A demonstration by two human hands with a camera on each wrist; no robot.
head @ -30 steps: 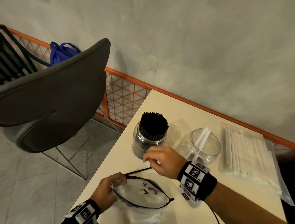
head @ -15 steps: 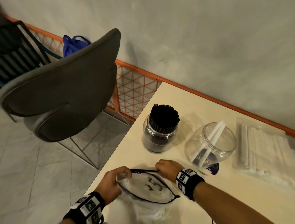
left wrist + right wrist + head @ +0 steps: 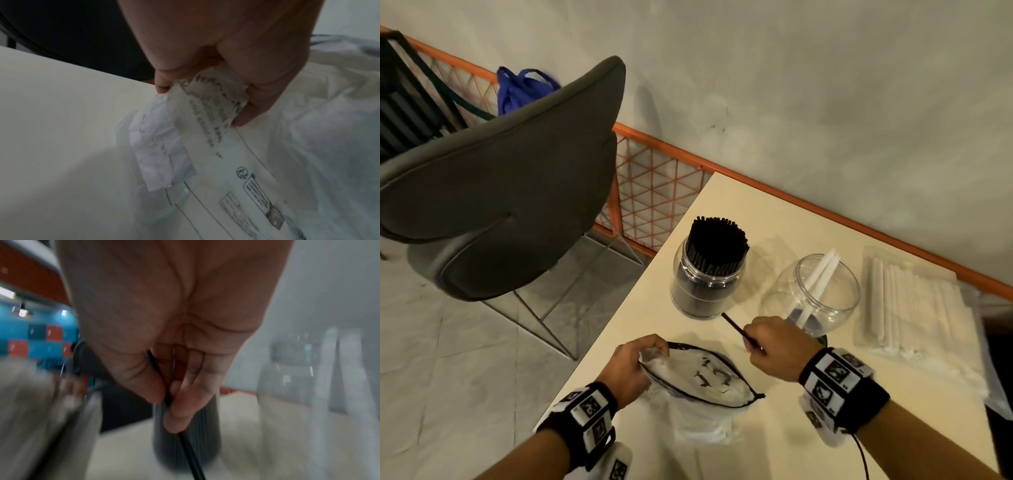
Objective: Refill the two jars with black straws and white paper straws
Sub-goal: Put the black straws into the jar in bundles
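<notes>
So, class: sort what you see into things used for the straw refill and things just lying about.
Job: black straw in right hand; plastic bag in left hand; black-straw jar; white-straw jar; white straw pack.
Lying about: chair; blue bag.

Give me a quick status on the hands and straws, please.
Left hand grips plastic bag. Right hand pinches one black straw, near full black-straw jar. Nothing in the way.

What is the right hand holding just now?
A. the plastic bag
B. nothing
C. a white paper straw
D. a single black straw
D: the right hand pinches one black straw between thumb and fingers, its tip pointing toward the jar of black straws; the left hand holds the bag.
</notes>
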